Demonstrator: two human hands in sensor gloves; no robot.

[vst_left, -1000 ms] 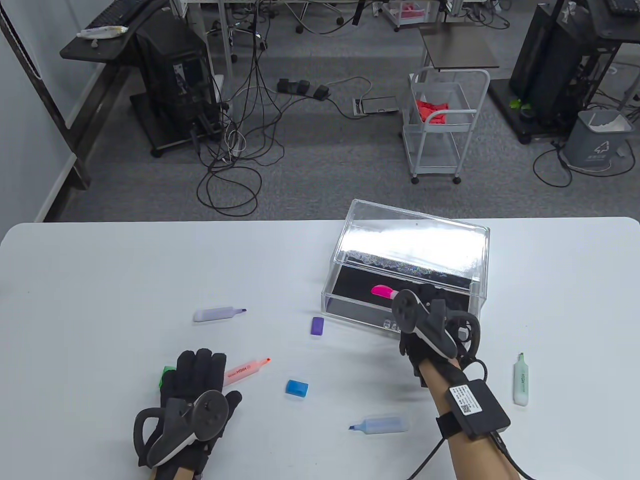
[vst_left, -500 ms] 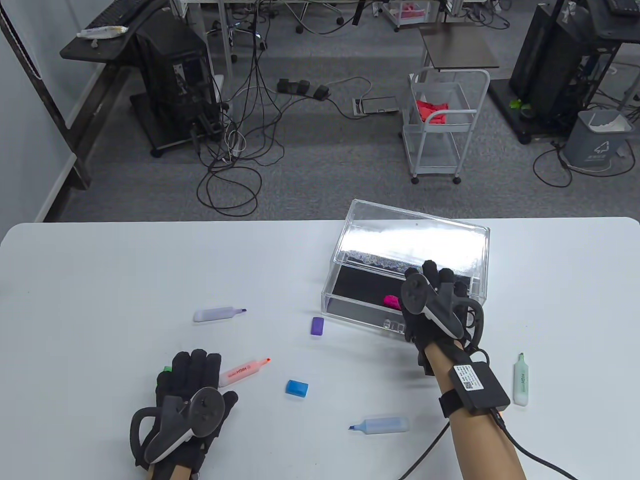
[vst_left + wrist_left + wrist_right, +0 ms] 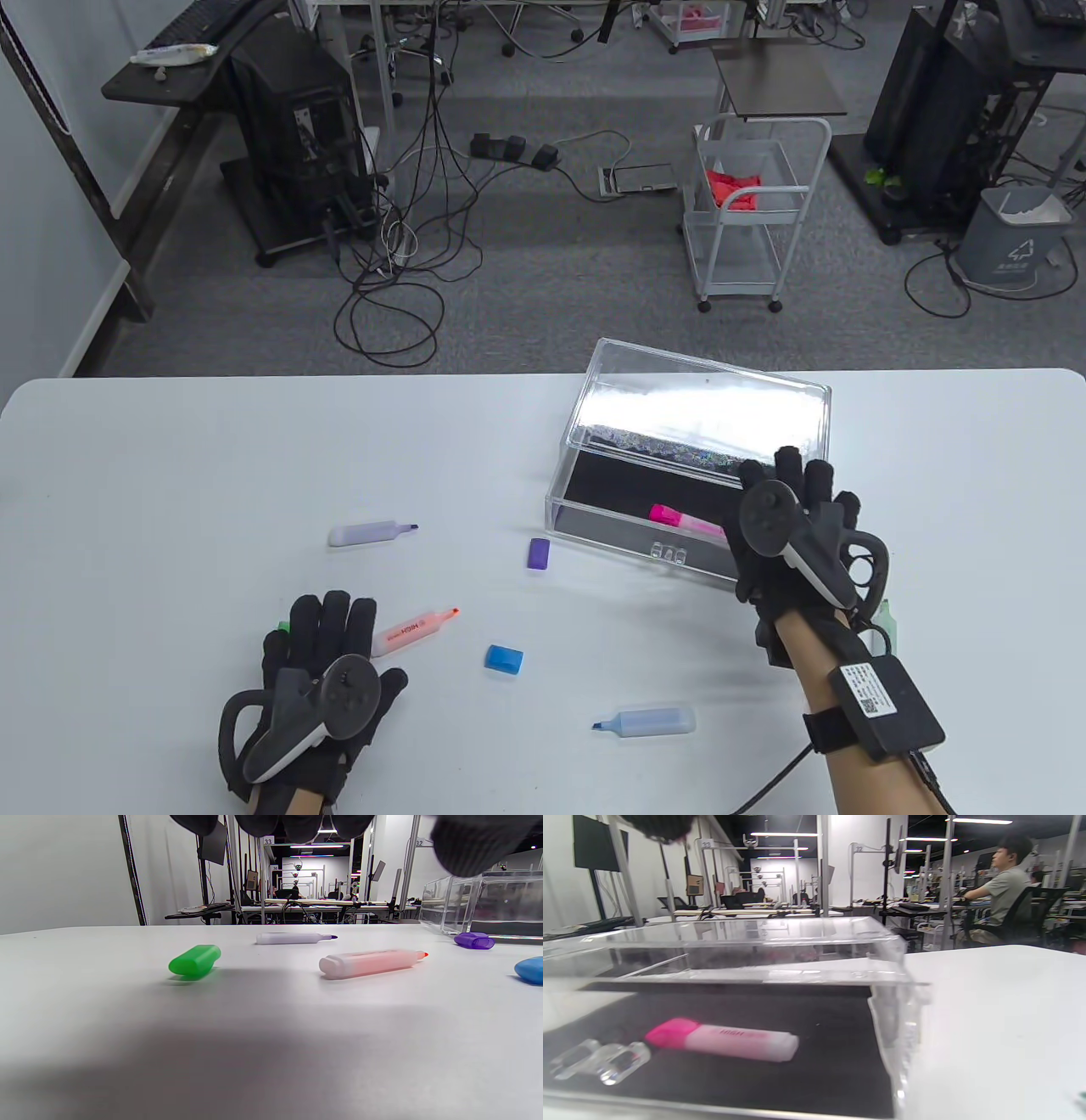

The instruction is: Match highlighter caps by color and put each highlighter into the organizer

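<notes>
The clear organizer stands at the table's middle right, its black-lined drawer pulled out. A capped pink highlighter lies in the drawer, free of any hand. My right hand hovers over the drawer's right end with straight fingers, holding nothing. My left hand is spread flat low over the table at the front left, between the green cap and the uncapped orange highlighter, gripping neither.
An uncapped purple highlighter, a purple cap, a blue cap and an uncapped blue highlighter lie scattered on the white table. A green highlighter peeks out behind my right wrist. The drawer's clear handle faces me.
My right hand has let go of the pink highlighter in the drawer, opened and moved to the right. The left hand has hardly shifted.
</notes>
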